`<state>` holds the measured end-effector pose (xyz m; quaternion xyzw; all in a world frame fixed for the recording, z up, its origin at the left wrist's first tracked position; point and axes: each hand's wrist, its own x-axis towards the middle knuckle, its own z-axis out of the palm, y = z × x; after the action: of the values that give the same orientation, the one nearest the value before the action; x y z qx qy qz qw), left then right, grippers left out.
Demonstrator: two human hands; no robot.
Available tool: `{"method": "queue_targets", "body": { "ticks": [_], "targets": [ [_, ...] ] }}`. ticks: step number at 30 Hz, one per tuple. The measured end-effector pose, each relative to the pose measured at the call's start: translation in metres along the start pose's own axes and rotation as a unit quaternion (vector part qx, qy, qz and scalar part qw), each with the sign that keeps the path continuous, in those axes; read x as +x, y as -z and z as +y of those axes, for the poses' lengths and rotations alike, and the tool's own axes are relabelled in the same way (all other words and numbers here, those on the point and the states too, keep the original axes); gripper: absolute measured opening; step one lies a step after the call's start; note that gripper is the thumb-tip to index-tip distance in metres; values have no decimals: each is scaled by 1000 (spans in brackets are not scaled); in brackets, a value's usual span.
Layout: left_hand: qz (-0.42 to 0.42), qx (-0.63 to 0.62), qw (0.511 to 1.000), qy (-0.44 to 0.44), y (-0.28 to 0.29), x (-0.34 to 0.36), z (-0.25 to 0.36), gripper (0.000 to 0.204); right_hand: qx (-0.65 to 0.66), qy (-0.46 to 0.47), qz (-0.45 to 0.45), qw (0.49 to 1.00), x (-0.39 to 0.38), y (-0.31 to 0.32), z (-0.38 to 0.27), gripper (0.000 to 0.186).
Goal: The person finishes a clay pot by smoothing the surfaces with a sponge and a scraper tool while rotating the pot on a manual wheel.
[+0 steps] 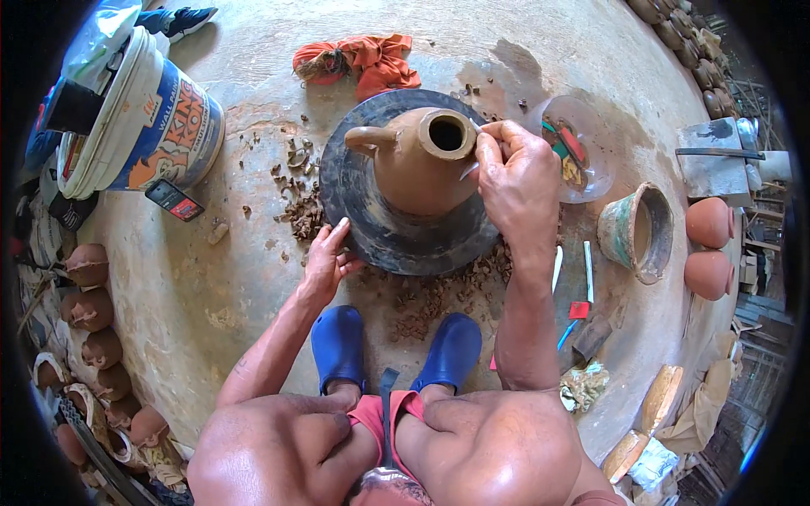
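Observation:
A brown clay jug (413, 176) with a round mouth and a side handle stands on a black round turntable (380, 244). At the jug's right side, close below its rim, my right hand (521, 173) is closed in a pinch. A thin pale blade-like tool (469, 171) shows at its fingers, against the clay; most of it is hidden by the hand. My left hand (325, 263) is at the turntable's near left edge, its fingers apart and touching the rim, with nothing held.
Clay shavings (308, 207) lie around the turntable. Left stand a large paint bucket (160, 126) and a phone (175, 200). An orange cloth (380, 63) lies beyond. On the right are a clear tub (591, 169) of tools, a green pot (634, 232) and reddish pots (709, 274).

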<state>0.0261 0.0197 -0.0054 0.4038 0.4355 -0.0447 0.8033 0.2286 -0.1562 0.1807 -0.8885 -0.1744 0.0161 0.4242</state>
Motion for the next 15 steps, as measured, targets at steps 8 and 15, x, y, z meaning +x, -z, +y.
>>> {"method": "queue_targets", "body": {
  "ticks": [8, 15],
  "targets": [
    [15, 6, 1000, -9, 3, 6, 8, 36, 250, -42, 16, 967, -9, 5, 0, 14],
    [31, 11, 999, -25, 5, 5, 1, 31, 63, 16, 93, 994, -25, 0, 26, 13]
  ]
}}
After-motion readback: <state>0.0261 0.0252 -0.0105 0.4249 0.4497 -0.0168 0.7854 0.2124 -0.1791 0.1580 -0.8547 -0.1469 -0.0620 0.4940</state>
